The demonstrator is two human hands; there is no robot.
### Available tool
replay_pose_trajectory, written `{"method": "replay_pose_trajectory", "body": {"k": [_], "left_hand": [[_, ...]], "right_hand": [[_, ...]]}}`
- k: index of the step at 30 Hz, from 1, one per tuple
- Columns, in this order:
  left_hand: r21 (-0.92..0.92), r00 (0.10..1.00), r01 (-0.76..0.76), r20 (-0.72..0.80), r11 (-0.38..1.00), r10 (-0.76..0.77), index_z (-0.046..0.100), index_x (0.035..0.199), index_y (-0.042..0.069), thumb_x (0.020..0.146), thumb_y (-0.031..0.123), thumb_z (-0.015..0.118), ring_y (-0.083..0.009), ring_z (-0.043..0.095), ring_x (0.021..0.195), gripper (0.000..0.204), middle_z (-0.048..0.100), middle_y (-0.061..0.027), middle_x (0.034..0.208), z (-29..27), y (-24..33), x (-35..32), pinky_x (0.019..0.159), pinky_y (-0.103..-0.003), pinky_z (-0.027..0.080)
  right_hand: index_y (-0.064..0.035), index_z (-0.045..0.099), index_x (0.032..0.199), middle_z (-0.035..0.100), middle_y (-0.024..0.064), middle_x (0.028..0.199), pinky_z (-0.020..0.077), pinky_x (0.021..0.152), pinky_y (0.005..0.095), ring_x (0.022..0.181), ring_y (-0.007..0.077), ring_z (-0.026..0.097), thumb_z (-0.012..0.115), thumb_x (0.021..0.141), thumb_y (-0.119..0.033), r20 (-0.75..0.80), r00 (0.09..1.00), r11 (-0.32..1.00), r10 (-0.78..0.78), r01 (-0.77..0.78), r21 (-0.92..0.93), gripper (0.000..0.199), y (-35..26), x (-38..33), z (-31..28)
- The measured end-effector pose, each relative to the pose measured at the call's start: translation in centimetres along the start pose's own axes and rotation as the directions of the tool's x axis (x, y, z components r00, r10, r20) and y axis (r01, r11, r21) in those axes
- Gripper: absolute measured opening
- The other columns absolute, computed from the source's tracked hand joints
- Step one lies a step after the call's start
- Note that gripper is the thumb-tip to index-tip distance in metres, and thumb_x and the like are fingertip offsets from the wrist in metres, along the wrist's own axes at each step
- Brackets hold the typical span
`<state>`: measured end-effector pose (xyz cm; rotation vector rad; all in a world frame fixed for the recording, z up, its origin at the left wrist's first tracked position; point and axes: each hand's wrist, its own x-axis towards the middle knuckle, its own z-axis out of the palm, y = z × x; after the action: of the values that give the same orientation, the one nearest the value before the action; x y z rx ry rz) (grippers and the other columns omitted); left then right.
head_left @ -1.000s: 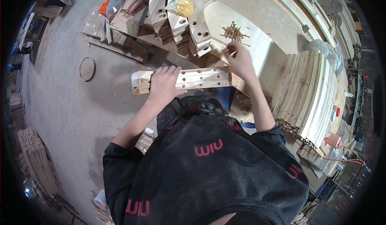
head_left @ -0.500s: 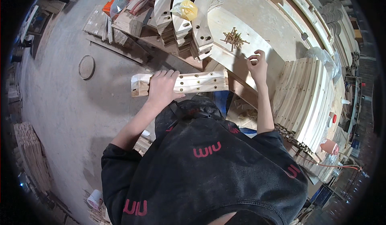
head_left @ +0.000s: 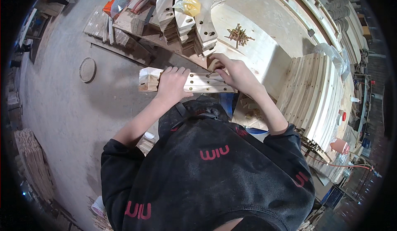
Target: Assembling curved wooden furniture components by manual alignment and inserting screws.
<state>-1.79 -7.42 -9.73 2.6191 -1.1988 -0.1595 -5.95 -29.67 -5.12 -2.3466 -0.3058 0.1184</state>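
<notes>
My left hand (head_left: 173, 83) is wrapped over the left part of a pale wooden block (head_left: 198, 88), made of strips lying side by side with rows of brass-coloured fittings in their holes. The block lies across in front of my body. Above its right part, the thumb and forefinger of my right hand (head_left: 235, 75) are closed in a pinch on a thin screw (head_left: 211, 72), its tip close to the block's top face. Beyond that, a pile of brass-coloured screws (head_left: 239, 36) lies on a pale board (head_left: 258, 51).
Curved wooden pieces (head_left: 204, 18) are stacked at the far side, with a yellow plastic bag (head_left: 191, 5) on top. A tall row of wooden slats (head_left: 308, 92) stands at the right. On the floor at left lies a round hoop (head_left: 87, 70). An orange box (head_left: 111, 4) sits at the far left.
My right hand has moved left and nearer, from beside the screw pile to the block, with a screw in its pinch. The left hand keeps its hold; the block has shifted slightly.
</notes>
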Motion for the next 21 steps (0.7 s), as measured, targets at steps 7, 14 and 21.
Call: {"method": "replay_pose_trajectory", "body": {"k": [7, 14, 21], "left_hand": [[0.031, 1.0, 0.007, 0.022, 0.999, -0.008, 0.057, 0.086, 0.005, 0.048, 0.036, 0.082, -0.0223, 0.057, 0.083, 0.055, 0.057, -0.007, 0.081, -0.7, 0.0, -0.3, 0.077, -0.033, 0.043], [0.041, 1.0, 0.027, 0.0, 0.999, -0.027, 0.058, 0.083, 0.006, 0.047, 0.036, 0.082, -0.021, 0.058, 0.081, 0.053, 0.058, -0.0062, 0.081, -0.8, -0.4, -0.8, 0.077, -0.032, 0.043], [0.034, 1.0, 0.019, 0.009, 0.999, -0.02, 0.058, 0.09, 0.005, 0.047, 0.033, 0.083, -0.0253, 0.057, 0.082, 0.057, 0.057, -0.0084, 0.081, -0.7, -0.6, -1.1, 0.077, -0.034, 0.045]], "right_hand": [[-0.0031, 0.044, 0.117, 0.064, 0.0147, 0.083, 0.049, 0.067, 0.0381, 0.078, 0.0328, 0.063, 0.057, 0.076, 0.001, 0.135, 0.99, 0.995, -0.036, 0.048, -0.091, 0.043, -0.6, 0.9, 1.2], [-0.0023, 0.042, 0.118, 0.064, 0.0152, 0.082, 0.0485, 0.066, 0.039, 0.075, 0.0333, 0.062, 0.056, 0.076, 0.0, 0.098, 0.988, 0.989, -0.116, 0.124, -0.079, 0.045, -1.4, 1.6, 0.9], [-0.0034, 0.04, 0.123, 0.064, 0.0146, 0.078, 0.0482, 0.065, 0.0391, 0.073, 0.0329, 0.062, 0.057, 0.074, -0.001, 0.148, 0.985, 0.98, -0.089, 0.113, -0.164, 0.052, -1.6, 1.9, 1.1]]}}
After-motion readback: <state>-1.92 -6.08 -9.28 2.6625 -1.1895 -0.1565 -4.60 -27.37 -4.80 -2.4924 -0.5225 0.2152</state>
